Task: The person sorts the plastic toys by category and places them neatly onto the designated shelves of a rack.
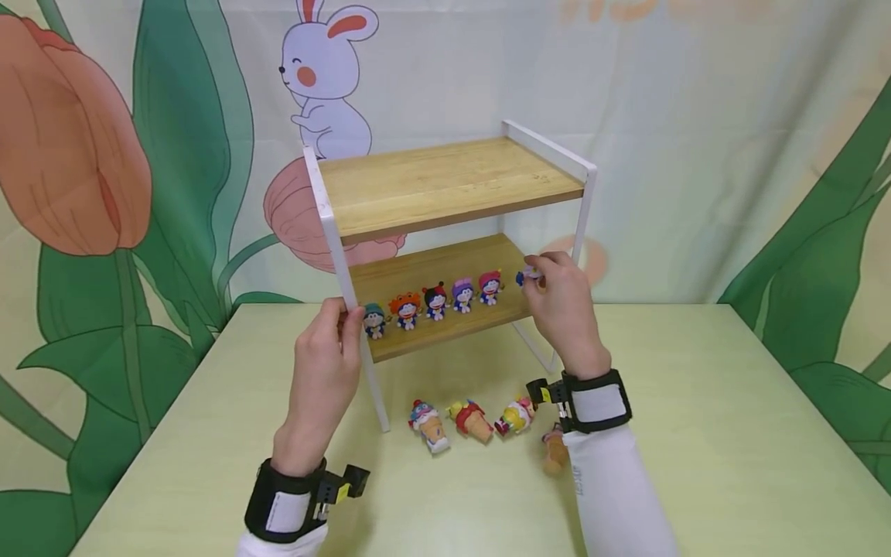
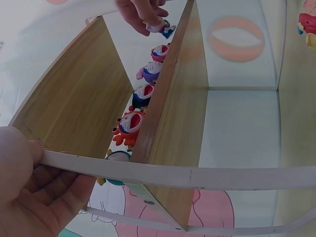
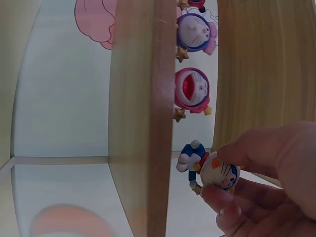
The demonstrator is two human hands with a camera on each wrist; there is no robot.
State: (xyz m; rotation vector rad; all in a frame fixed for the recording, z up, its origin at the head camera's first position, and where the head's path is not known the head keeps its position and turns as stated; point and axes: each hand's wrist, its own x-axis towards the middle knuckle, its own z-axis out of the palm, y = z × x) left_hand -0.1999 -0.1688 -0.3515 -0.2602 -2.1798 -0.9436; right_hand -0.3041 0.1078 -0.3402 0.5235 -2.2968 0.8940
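Observation:
My right hand point(image 1: 565, 313) pinches a small blue-and-white cat figurine point(image 3: 217, 170) by its head between thumb and fingers. In the right wrist view the figurine is tilted sideways beside the edge of the lower wooden board point(image 1: 445, 267). My left hand point(image 1: 327, 371) grips the white metal frame point(image 1: 339, 259) at the shelf's left front. Several cat figurines in coloured hats stand in a row along that board: a green-hatted one point(image 1: 374, 321) by the left hand, an orange crab-hatted one point(image 1: 406, 311), and a pink-hatted one point(image 1: 490, 287) nearest the right hand.
On the table in front of the shelf lie several toys, among them ice-cream-cone figures point(image 1: 429, 427) and a yellow-dressed figure point(image 1: 516, 416). One brown toy point(image 1: 554, 450) is partly hidden by the right wrist strap. The upper board point(image 1: 452, 182) spans above the row.

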